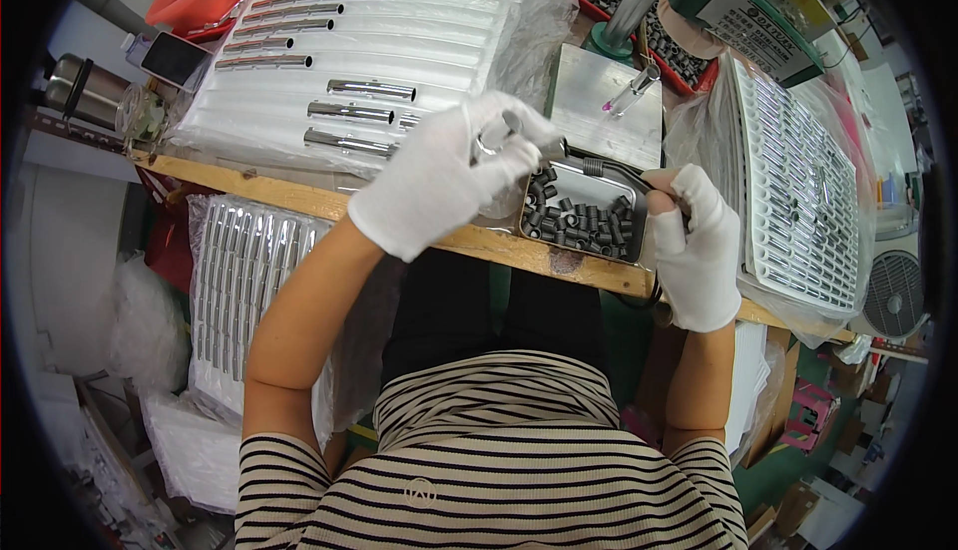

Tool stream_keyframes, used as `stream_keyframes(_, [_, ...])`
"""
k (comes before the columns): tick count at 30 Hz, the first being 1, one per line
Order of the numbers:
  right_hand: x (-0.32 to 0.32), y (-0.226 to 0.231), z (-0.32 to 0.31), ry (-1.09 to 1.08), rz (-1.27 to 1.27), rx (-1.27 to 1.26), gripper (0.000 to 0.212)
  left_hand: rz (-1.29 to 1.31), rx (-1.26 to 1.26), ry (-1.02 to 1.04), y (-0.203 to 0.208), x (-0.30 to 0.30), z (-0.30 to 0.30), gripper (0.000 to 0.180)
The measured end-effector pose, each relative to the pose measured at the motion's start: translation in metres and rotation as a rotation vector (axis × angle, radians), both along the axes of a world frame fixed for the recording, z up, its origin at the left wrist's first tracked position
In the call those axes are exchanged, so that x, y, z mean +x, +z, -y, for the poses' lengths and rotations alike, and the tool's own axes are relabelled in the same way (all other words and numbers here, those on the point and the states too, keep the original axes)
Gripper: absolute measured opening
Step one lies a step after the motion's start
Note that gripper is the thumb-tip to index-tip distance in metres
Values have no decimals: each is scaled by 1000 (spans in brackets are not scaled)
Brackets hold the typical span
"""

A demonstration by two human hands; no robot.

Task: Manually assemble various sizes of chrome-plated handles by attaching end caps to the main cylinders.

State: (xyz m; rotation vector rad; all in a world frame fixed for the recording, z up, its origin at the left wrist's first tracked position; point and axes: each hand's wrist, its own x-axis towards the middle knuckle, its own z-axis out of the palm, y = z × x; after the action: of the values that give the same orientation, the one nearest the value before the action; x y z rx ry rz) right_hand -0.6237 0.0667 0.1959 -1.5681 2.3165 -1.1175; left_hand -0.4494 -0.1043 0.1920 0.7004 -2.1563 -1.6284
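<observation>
My left hand [424,181], in a white glove, is closed round a short shiny metal tube [511,122], its end showing between the fingers. Beyond its fingertips is the dark end of a black cable [624,173] with a ribbed sleeve [593,166]. My right hand [696,246], in a white glove with bare thumb and fingertips, pinches this cable. Whether the cable's end touches the tube cannot be made out. Below the cable sits a metal tray [606,194] of small black cylindrical sleeves [589,226].
A white ridged tray [439,41] of chrome tubes lies at the left, a packed tube tray [798,191] at the right. Behind are a metal plate [589,91] bearing an upright clear cylinder, a green press [738,11] and red bins [699,76]. A wooden edge [299,191] runs along the front.
</observation>
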Motion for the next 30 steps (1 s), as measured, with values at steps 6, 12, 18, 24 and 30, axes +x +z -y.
stream_keyframes(6, [-4, 14, -7, 205, -246, -31, 11, -106, -85, -121, -4, -6, -19, 13])
stream_keyframes(12, [-13, 24, -17, 419, -665, 321, 18, 240, 275, -336, -1, -16, -29, 25])
stream_keyframes(18, [-25, 60, -45, 360, -696, 501, 17, 32, -79, -403, -24, -46, -60, 25])
stream_keyframes(24, [-79, 74, -106, -151, -595, 116, 16, 39, 389, -256, -17, -63, -80, 22])
stream_keyframes(30, [-174, 33, -137, -445, -456, 230, 27, -146, 497, -333, -34, -78, -88, 25])
